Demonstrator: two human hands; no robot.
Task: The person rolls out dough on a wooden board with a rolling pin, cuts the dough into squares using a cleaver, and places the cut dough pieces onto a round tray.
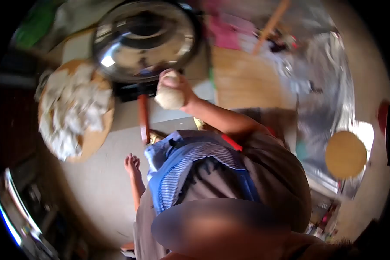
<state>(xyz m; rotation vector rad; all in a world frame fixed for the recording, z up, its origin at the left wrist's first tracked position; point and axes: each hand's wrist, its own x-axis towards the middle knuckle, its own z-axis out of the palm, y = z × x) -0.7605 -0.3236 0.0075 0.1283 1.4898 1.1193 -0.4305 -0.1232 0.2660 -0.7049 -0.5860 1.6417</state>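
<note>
My right hand (185, 90) is wrapped round a pale, rounded lump of dough (169, 98), held in front of the pan. Just beyond it is a wide pan with a shiny domed lid (145, 47) and a black knob. The pan's reddish-brown handle (143, 117) points back towards my body, left of the dough. My left hand (132, 163) hangs low at my side, away from the counter. Its fingers are loosely bent and apart, with nothing visible in them. Motion blur softens the dough's surface.
On the left, a round board (95, 138) carries several crumpled whitish pieces (69, 108). A wooden board (242, 78) lies right of the pan. Farther right are foil-like sheeting (323, 112), a pink cloth (224, 32), a wooden stick (271, 26) and a round tan disc (345, 154).
</note>
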